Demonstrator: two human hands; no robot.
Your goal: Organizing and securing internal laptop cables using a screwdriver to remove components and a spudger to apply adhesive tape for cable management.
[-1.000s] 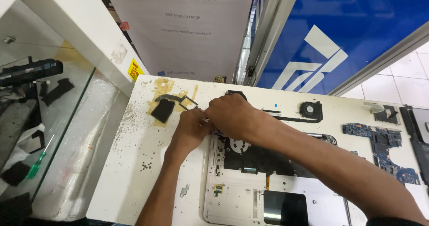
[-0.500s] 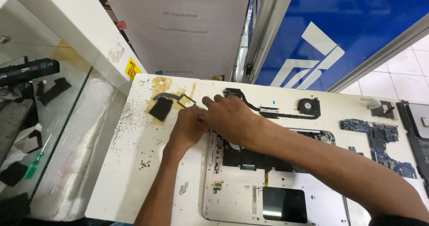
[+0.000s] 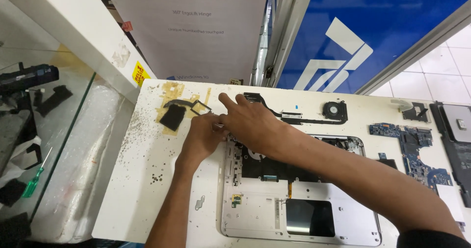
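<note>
Both hands are working at the upper-left corner of an opened white laptop base (image 3: 255, 208), which is lying on a white worktable (image 3: 147, 179) and filling the table's 6 o'clock region. The left hand (image 3: 203, 137) is curling its fingers closed at that corner, pinching a small metallic piece (image 3: 218, 126) between its fingertips; what the piece is cannot be told. The right hand (image 3: 250, 123) is crossing over from 4 o'clock, lying palm down on the corner with its fingers spread and extended toward 10 o'clock, gripping nothing that can be seen. Just beyond the fingertips, at 11 o'clock from the hands, a black heat-sink plate with a curved pipe (image 3: 172, 115) is resting on a patch of yellowish tape residue. At 2 o'clock from the hands a copper heat pipe (image 3: 294, 116) is running toward a round black cooling fan (image 3: 334, 111). At 3 o'clock, well apart from the hands, a blue circuit board (image 3: 414, 150) is lying flat, with a dark panel (image 3: 454, 145) just beside it at the table's edge. The touchpad (image 3: 310, 217) is sitting in the lower part of the base. At 8 o'clock, beyond the table, a green-handled screwdriver (image 3: 33, 180) is lying on a glass surface.
</note>
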